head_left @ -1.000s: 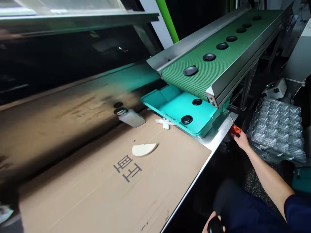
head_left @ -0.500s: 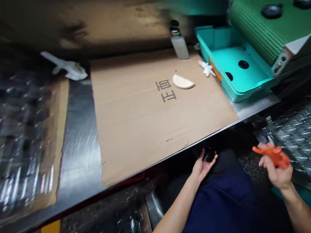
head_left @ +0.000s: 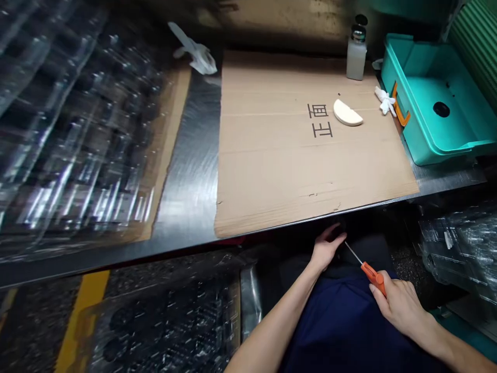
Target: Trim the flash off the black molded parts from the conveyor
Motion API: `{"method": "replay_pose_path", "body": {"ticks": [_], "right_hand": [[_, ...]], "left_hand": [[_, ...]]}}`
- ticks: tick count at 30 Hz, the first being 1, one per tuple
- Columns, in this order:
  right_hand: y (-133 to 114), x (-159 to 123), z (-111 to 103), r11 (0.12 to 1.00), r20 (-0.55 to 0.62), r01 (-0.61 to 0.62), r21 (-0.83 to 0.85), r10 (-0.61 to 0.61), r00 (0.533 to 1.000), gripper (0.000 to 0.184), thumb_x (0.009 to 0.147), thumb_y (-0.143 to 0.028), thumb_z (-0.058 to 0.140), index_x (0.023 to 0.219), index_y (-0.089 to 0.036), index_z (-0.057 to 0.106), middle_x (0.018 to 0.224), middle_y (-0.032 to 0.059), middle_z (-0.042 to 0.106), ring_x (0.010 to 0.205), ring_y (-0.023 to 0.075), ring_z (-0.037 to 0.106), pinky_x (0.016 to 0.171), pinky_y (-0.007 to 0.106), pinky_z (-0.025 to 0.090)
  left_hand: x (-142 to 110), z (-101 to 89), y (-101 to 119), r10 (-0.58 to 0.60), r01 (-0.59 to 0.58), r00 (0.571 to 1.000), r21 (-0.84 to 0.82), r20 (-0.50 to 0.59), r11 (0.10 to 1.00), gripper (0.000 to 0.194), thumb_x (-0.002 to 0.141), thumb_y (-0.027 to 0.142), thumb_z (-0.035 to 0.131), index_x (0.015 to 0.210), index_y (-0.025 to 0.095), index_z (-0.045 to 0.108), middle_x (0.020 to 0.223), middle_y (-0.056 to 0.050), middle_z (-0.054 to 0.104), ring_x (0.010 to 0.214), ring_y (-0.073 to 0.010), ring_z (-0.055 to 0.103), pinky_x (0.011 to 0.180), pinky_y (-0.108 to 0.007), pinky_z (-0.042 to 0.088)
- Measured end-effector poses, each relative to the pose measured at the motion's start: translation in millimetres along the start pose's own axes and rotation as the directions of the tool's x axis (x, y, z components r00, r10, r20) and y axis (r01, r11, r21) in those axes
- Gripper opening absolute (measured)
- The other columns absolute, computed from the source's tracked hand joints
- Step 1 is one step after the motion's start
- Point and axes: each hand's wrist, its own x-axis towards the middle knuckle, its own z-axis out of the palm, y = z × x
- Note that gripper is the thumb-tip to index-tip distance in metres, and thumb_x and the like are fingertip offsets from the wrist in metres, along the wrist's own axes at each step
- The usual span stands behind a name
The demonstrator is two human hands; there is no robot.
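My left hand (head_left: 325, 249) is below the table's front edge, thumb and fingers curled around a round black part (head_left: 340, 229) that is mostly lost in the shadow. In my right hand (head_left: 402, 298) is an orange-handled tool (head_left: 373, 275) with a thin metal shaft. Its tip points up and left, close to my left thumb; whether it touches the black part cannot be made out. A half-round cream pad (head_left: 347, 113) lies on the marked cardboard sheet (head_left: 267, 171) beyond my hands.
A turquoise bin (head_left: 427, 147) with a black disc (head_left: 441, 109) inside stands under the green conveyor (head_left: 476, 57). A pump-top bottle (head_left: 356, 54) and a crumpled white scrap (head_left: 385, 100) sit nearby. Clear plastic trays (head_left: 77, 140) cover the left; more trays (head_left: 462, 248) are at right.
My right hand has brought the orange-handled tool from the right side over to my left hand. The left hand has come up with the black part. The view has swung left and down.
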Motion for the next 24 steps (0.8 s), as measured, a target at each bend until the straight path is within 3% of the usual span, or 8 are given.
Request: {"method": "replay_pose_path", "body": {"ticks": [3, 7, 10, 12, 14, 16, 19, 24], "right_hand": [[-3, 5, -14, 0.999, 0.064, -0.046, 0.005, 0.045, 0.997, 0.029, 0.108, -0.040, 0.033, 0.110, -0.021, 0.054, 0.070, 0.0024, 0.071, 0.064, 0.0243, 0.071, 0.060, 0.030, 0.028], [-5, 8, -19, 0.997, 0.111, -0.077, 0.004, 0.076, 0.991, 0.028, 0.108, -0.039, 0.032, 0.110, -0.020, 0.053, 0.070, 0.0028, 0.070, 0.065, 0.0245, 0.070, 0.060, 0.030, 0.025], [-7, 8, -17, 0.998, 0.115, -0.064, 0.011, 0.062, 0.991, 0.026, 0.108, -0.039, 0.033, 0.110, -0.021, 0.052, 0.070, 0.0019, 0.069, 0.065, 0.0243, 0.070, 0.060, 0.031, 0.023], [-9, 6, -16, 0.999, 0.110, -0.045, 0.026, 0.042, 0.993, 0.025, 0.108, -0.039, 0.034, 0.108, -0.022, 0.052, 0.070, 0.0010, 0.069, 0.065, 0.0237, 0.070, 0.060, 0.031, 0.021], [-10, 6, -13, 0.998, 0.086, -0.023, 0.052, 0.019, 0.996, 0.022, 0.107, -0.037, 0.035, 0.108, -0.023, 0.052, 0.074, 0.0004, 0.070, 0.069, 0.0231, 0.070, 0.061, 0.031, 0.022], [-9, 6, -10, 0.998, 0.067, 0.007, 0.070, -0.011, 0.998, 0.020, 0.107, -0.036, 0.037, 0.108, -0.024, 0.053, 0.077, -0.0001, 0.070, 0.072, 0.0223, 0.070, 0.061, 0.030, 0.024], [-7, 7, -5, 0.998, 0.046, 0.011, 0.064, -0.014, 0.999, 0.017, 0.106, -0.035, 0.040, 0.105, -0.024, 0.053, 0.075, -0.0010, 0.069, 0.069, 0.0208, 0.069, 0.061, 0.029, 0.024], [-5, 8, -3, 0.997, 0.011, -0.037, 0.069, 0.037, 0.999, 0.016, 0.105, -0.033, 0.041, 0.105, -0.024, 0.053, 0.078, 0.0002, 0.071, 0.072, 0.0218, 0.070, 0.063, 0.030, 0.027]], "left_hand": [[-8, -12.6, -3, 0.224, -0.282, 0.953, 0.334, 0.202, 0.899, 0.047, 0.071, 0.033, 0.090, 0.116, 0.024, 0.079, 0.127, -0.009, 0.075, 0.126, -0.0308, 0.065, 0.119, -0.048, 0.042], [-13, -18.7, -5, 0.289, -0.382, 0.915, 0.377, 0.281, 0.844, 0.046, 0.074, 0.034, 0.088, 0.118, 0.026, 0.078, 0.132, -0.009, 0.073, 0.132, -0.0302, 0.062, 0.123, -0.046, 0.038], [-8, -13.9, -6, 0.185, -0.208, 0.975, 0.220, 0.120, 0.953, 0.052, 0.071, 0.035, 0.090, 0.121, 0.023, 0.076, 0.123, -0.010, 0.075, 0.122, -0.0314, 0.068, 0.113, -0.048, 0.050], [-3, -8.1, -5, -0.033, 0.033, 0.999, -0.060, -0.005, 0.998, 0.053, 0.076, 0.035, 0.088, 0.124, 0.021, 0.071, 0.113, -0.011, 0.076, 0.103, -0.0297, 0.075, 0.094, -0.048, 0.061], [1, -2.0, -1, -0.276, 0.253, 0.961, -0.348, -0.018, 0.903, 0.042, 0.087, 0.036, 0.078, 0.122, 0.016, 0.068, 0.104, -0.013, 0.076, 0.088, -0.0268, 0.076, 0.078, -0.044, 0.066], [3, 3.0, 4, -0.422, 0.392, 0.905, -0.490, 0.053, 0.779, 0.035, 0.096, 0.038, 0.066, 0.117, 0.010, 0.067, 0.100, -0.017, 0.075, 0.084, -0.0259, 0.077, 0.069, -0.039, 0.066], [5, 5.5, 14, -0.468, 0.451, 0.876, -0.549, 0.120, 0.704, 0.039, 0.102, 0.039, 0.057, 0.122, 0.007, 0.064, 0.102, -0.021, 0.075, 0.084, -0.0264, 0.077, 0.063, -0.033, 0.065], [7, -3.0, 24, -0.435, 0.410, 0.895, -0.565, 0.099, 0.716, 0.043, 0.102, 0.036, 0.058, 0.140, 0.015, 0.057, 0.110, -0.019, 0.075, 0.092, -0.0275, 0.078, 0.066, -0.034, 0.067]]}}
